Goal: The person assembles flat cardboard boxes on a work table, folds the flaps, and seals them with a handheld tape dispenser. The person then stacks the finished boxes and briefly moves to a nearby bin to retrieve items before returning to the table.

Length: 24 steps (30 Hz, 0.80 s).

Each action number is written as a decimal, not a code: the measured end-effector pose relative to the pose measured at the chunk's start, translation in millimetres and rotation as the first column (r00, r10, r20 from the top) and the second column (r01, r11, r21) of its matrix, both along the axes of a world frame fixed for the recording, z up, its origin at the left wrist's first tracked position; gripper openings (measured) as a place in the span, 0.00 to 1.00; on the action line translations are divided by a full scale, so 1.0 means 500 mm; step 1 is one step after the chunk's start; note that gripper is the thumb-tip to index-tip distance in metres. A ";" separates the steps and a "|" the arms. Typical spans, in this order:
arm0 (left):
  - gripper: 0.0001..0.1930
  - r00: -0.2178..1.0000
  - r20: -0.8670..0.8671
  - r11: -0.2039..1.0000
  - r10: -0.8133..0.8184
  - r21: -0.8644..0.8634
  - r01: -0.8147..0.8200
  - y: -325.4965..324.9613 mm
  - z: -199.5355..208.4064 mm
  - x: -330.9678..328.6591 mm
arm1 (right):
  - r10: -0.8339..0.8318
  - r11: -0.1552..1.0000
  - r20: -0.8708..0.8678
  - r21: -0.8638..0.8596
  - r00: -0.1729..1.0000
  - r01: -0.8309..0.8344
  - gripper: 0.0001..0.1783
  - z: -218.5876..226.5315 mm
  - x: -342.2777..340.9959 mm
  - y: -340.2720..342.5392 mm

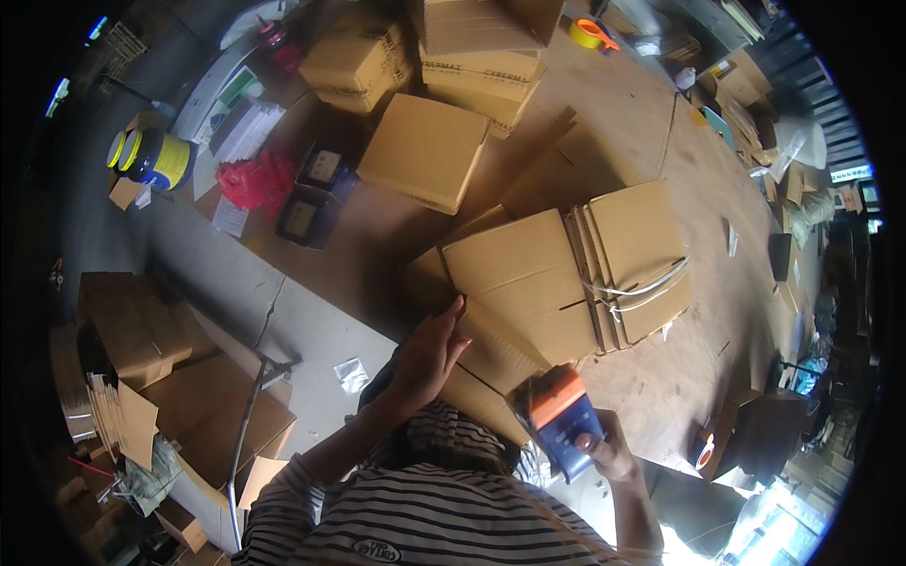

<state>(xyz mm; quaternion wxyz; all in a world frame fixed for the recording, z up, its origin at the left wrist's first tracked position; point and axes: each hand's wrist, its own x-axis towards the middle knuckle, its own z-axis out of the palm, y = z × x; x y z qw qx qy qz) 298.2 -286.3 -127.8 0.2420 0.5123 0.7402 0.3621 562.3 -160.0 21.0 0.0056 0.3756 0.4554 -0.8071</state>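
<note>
An unfolded brown carton (498,341) lies slanting in front of me against my body. My left hand (427,363) is at its left edge, with fingers stretched out and the thumb apart; the fingertips touch the cardboard. In my right hand (612,451) is a blue box-shaped object with an orange end (569,424), gripped with the thumb across its face. Its orange end is close to the carton's lower right edge. Just beyond lies a stack of flattened cartons (637,259), with white strapping (651,283) around its right part.
Closed cartons (423,151) stand at the table's far side. Two dark blue boxes (310,217), a pink plastic bag (255,181) and yellow-lidded tubs (156,158) are at left. An orange and yellow tape dispenser (590,35) lies far back. More cartons (142,330) fill the lower left.
</note>
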 end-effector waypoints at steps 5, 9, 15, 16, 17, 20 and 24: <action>0.31 0.995 -0.101 0.994 0.000 0.109 0.011 0.013 0.013 0.004 | 0.301 0.946 0.218 0.053 0.928 -0.319 0.28 -0.040 -0.023 0.007; 0.22 0.996 0.078 0.996 0.047 0.069 -0.052 -0.002 0.171 0.027 | 0.305 0.937 0.183 0.120 0.935 -0.329 0.26 -0.036 -0.030 0.005; 0.11 0.539 0.809 0.951 0.233 -0.305 0.046 -0.039 0.231 0.037 | 0.379 0.895 0.180 0.179 0.908 -0.409 0.24 -0.061 -0.010 0.008; 0.11 0.287 0.877 0.899 0.384 -0.426 0.100 -0.039 0.207 0.032 | 0.413 0.879 0.180 0.179 0.893 -0.443 0.24 -0.065 -0.007 0.010; 0.11 0.021 0.851 0.834 0.524 -0.519 0.186 -0.041 0.181 0.031 | 0.433 0.864 0.201 0.185 0.879 -0.468 0.24 -0.064 -0.011 0.012; 0.13 0.231 0.891 0.912 0.392 -0.409 0.027 -0.046 0.143 0.027 | 0.435 0.857 0.256 0.177 0.863 -0.484 0.25 -0.046 -0.046 0.012; 0.09 0.634 0.714 0.948 0.297 -0.141 -0.285 -0.039 0.122 -0.059 | 0.383 0.887 0.349 0.118 0.855 -0.446 0.29 -0.005 -0.068 0.014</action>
